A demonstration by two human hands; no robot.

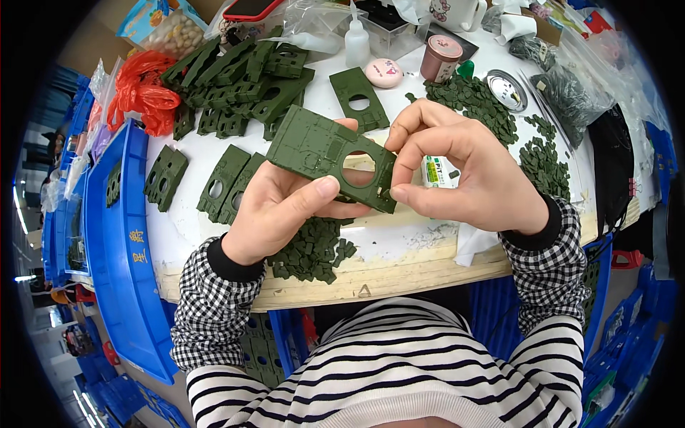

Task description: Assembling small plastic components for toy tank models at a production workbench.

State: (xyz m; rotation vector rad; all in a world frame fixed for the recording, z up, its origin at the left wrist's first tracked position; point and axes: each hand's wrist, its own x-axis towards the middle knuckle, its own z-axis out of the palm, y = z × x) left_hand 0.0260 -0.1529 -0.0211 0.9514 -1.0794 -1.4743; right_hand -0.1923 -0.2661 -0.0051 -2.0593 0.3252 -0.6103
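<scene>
A dark green plastic model vehicle hull point(308, 146), with a large round hole near one end, is held tilted above the table. My left hand point(275, 207) grips it, thumb on top and fingers underneath. At the hull's right end is my right hand point(474, 167), thumb and fingertips drawn together against the corner beside the hole. Any small piece between those fingertips is too hidden to make out. Below the hull lies a heap of small flat green pieces point(307, 253), partly covered by my left hand.
More hulls are stacked in a pile point(242, 78) at the back left. Heaps of small green parts point(471, 103) lie at the right. A white squeeze bottle point(357, 44), a pink tin point(440, 57) and a round metal lid point(506, 89) stand behind. A blue bin point(118, 264) flanks the table's left edge.
</scene>
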